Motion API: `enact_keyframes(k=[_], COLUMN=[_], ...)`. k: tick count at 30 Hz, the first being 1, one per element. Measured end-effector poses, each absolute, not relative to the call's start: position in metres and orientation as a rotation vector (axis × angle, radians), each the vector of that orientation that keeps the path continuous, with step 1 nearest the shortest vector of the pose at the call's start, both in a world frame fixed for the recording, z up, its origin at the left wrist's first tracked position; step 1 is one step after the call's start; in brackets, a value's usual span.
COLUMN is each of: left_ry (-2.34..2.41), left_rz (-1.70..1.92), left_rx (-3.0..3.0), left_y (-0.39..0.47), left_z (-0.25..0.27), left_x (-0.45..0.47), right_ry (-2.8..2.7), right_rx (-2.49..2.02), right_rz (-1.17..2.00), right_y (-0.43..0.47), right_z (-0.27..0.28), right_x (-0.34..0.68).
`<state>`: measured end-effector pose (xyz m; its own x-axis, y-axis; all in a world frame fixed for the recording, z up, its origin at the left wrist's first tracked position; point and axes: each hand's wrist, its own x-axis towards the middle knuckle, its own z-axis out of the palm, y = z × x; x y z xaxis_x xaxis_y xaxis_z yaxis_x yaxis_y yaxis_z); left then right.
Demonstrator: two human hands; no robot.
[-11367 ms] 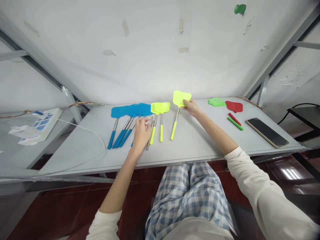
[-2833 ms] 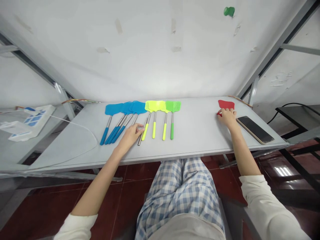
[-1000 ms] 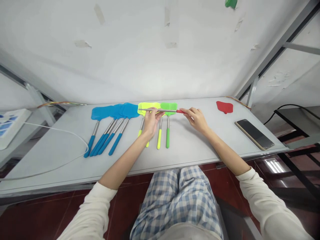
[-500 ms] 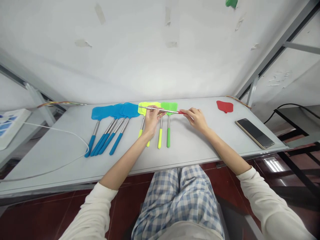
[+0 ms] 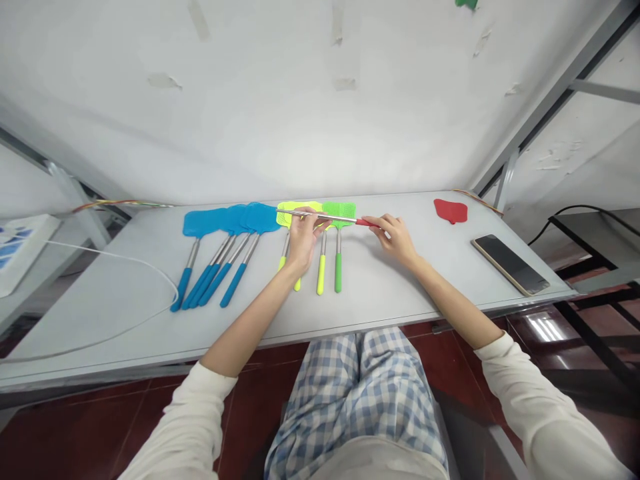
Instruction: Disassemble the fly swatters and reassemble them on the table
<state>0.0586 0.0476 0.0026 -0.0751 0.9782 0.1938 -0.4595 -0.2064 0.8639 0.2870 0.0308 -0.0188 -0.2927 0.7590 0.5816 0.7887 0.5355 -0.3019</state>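
Between my two hands a metal fly swatter handle (image 5: 341, 218) with a red grip is held nearly level above the table. My left hand (image 5: 303, 241) pinches its metal rod, and my right hand (image 5: 395, 237) closes round the red grip. Behind my left hand lie yellow fly swatters (image 5: 321, 273), partly covered by it. Just to their right is a green fly swatter (image 5: 339, 267). Several blue fly swatters (image 5: 260, 218) overlap in a row at the left. A separate red swatter head (image 5: 451, 211) rests at the right rear, with no rod attached.
A smartphone (image 5: 510, 265) lies near the right end of the grey table (image 5: 400, 307). A white cable (image 5: 145, 263) loops over the left side, from a white box (image 5: 23, 253). Thin coloured wires (image 5: 120, 203) run along the back left. A wall stands directly behind.
Both hands keep their hold on the red-gripped swatter handle and have hardly moved. The whole view has shifted very slightly; the laid-out swatters stay in place.
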Motion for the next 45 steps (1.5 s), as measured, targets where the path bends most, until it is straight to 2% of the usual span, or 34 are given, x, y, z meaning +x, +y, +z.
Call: enact_keyframes(k=[10, 17, 19, 23, 25, 28, 35, 38, 41, 45], left_ry=[0.674, 0.655, 0.662, 0.745, 0.820, 0.946, 1.217, 1.194, 1.133, 1.116], left_rz=[1.380, 1.311, 1.327, 1.236, 1.163, 1.126, 1.007, 1.019, 1.054, 1.130], left_rx=[1.030, 1.146, 1.144, 1.278, 1.454, 1.757, 2.204, 2.313, 2.362, 2.324], left_y=[0.035, 0.024, 0.023, 0.024, 0.027, 0.033, 0.045, 0.054, 0.063, 0.070], left_z=[-0.007, 0.003, 0.013, 0.030, 0.035, 0.037, 0.018, 0.010, 0.004, -0.005], left_x=[0.075, 0.080, 0.074, 0.049, 0.033, 0.011, 0.008, 0.017, 0.024, 0.031], right_ry=[-2.153, -2.078, -1.907, -1.312, -1.159, -1.161, -1.391, -1.392, -1.357, -1.180], right_rx=[-1.245, -1.117, -1.316, -2.253, -2.547, -2.674, -2.621, -2.384, -1.934, -1.333], right_rz=[-0.150, 0.133, 0.093, -0.137, -0.027, 0.076, -0.066, -0.053, 0.192, 0.770], right_y=[0.028, 0.036, 0.055, 0.091, 0.097, 0.094, 0.080, 0.073, 0.068, 0.066], right_z=[-0.017, -0.006, -0.001, -0.003, -0.008, -0.012, 0.007, 0.016, 0.016, 0.005], right_x=[0.276, 0.284, 0.312, 0.389, 0.418, 0.440, 0.423, 0.400, 0.367, 0.318])
